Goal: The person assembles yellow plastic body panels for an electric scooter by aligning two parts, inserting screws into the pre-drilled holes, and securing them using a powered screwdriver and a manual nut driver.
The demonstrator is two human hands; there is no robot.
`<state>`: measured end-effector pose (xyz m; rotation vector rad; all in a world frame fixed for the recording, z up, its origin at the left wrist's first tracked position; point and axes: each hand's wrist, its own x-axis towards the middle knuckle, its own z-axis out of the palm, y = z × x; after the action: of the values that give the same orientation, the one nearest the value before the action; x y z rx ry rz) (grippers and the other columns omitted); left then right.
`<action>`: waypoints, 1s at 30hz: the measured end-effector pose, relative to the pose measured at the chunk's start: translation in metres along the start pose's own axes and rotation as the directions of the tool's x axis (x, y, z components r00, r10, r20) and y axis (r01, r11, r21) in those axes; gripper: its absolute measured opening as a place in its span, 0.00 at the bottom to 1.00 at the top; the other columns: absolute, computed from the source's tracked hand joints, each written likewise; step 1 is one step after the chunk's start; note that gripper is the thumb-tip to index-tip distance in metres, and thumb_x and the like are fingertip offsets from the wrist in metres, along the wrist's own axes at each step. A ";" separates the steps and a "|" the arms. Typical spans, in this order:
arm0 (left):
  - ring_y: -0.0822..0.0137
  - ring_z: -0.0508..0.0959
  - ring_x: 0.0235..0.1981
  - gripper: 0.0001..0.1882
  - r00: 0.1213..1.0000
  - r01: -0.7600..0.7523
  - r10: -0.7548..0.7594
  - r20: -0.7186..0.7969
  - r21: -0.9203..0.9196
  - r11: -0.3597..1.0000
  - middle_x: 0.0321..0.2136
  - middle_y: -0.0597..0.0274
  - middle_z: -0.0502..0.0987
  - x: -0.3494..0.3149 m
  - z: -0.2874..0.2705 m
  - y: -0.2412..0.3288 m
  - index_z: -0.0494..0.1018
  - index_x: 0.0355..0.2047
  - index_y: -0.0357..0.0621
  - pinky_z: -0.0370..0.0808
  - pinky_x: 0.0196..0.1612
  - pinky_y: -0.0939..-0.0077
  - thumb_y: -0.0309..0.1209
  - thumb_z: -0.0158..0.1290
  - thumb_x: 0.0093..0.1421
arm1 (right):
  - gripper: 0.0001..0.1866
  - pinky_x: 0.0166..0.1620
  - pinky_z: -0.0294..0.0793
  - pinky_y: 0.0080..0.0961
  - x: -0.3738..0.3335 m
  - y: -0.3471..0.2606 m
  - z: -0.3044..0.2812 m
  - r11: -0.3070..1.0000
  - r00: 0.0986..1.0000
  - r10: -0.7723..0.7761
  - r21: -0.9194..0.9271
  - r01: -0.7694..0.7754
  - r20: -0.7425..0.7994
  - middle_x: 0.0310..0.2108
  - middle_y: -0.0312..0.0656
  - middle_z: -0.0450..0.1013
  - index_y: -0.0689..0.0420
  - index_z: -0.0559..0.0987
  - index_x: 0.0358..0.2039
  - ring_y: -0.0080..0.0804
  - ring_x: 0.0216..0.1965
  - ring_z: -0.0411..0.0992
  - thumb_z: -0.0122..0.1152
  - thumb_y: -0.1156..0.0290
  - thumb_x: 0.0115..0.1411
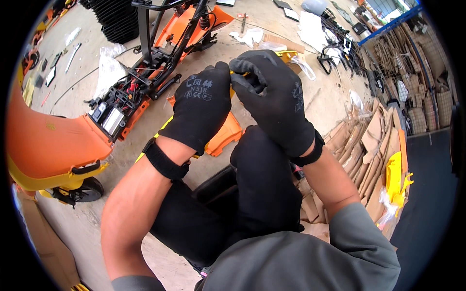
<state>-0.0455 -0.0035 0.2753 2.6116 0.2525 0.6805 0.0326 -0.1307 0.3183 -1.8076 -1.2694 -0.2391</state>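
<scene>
My left hand [205, 104], in a black work glove, is closed, fingertips turned toward the right. Touching it, my right hand [274, 97], gloved alike, has its fingers curled in a pinch. Whatever they hold is hidden by the gloves. Behind and beneath them, mostly covered, lies a yellow plastic part [287, 56]; some yellow shows through the right hand's curled fingers. An orange plastic piece [226, 135] lies just below the left hand, above my bent knees.
At left stands an orange-and-yellow vehicle body [60, 140] joined to a black frame [158, 63] with exposed electronics [114, 121]. Flattened cardboard [364, 145] is piled at right beside a yellow part [395, 179]. Black stacked tubs [115, 22] and a cable heap [335, 43] lie farther off.
</scene>
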 end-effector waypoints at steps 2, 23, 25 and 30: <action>0.50 0.78 0.32 0.04 1.000 0.001 0.000 -0.019 0.006 1.000 0.27 0.51 0.76 -0.001 -0.001 0.001 0.68 0.32 0.41 0.73 0.34 0.58 0.24 0.47 0.55 | 0.11 0.38 0.72 0.33 0.000 0.001 0.002 0.999 0.999 -0.033 0.022 0.033 -0.013 0.32 0.47 0.72 0.60 0.75 0.36 0.45 0.35 0.73 0.61 0.74 0.51; 0.51 0.78 0.29 0.06 1.000 -0.001 0.001 -0.006 0.007 1.000 0.24 0.51 0.75 0.001 -0.007 0.002 0.67 0.33 0.43 0.73 0.30 0.60 0.28 0.50 0.56 | 0.13 0.39 0.72 0.36 -0.003 0.001 0.014 0.997 0.987 0.080 -0.004 -0.081 -0.137 0.31 0.50 0.72 0.63 0.72 0.35 0.48 0.36 0.72 0.62 0.69 0.53; 0.51 0.78 0.29 0.06 1.000 -0.006 0.006 -0.011 0.010 1.000 0.24 0.52 0.75 0.001 -0.007 0.001 0.67 0.33 0.43 0.73 0.30 0.60 0.29 0.50 0.56 | 0.13 0.39 0.72 0.37 -0.002 -0.002 0.014 0.996 0.987 0.089 0.007 -0.089 -0.137 0.31 0.50 0.71 0.63 0.72 0.35 0.48 0.35 0.72 0.62 0.69 0.53; 0.51 0.78 0.29 0.06 1.000 -0.007 0.007 0.004 0.012 1.000 0.25 0.52 0.75 0.001 -0.005 0.000 0.67 0.33 0.43 0.73 0.30 0.60 0.29 0.51 0.56 | 0.12 0.38 0.71 0.37 -0.004 -0.002 0.012 0.996 0.985 0.086 0.002 -0.087 -0.150 0.30 0.51 0.71 0.63 0.72 0.34 0.48 0.35 0.72 0.62 0.70 0.53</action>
<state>-0.0471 -0.0017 0.2801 2.6262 0.2477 0.6778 0.0250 -0.1242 0.3097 -1.8084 -1.0840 -0.3236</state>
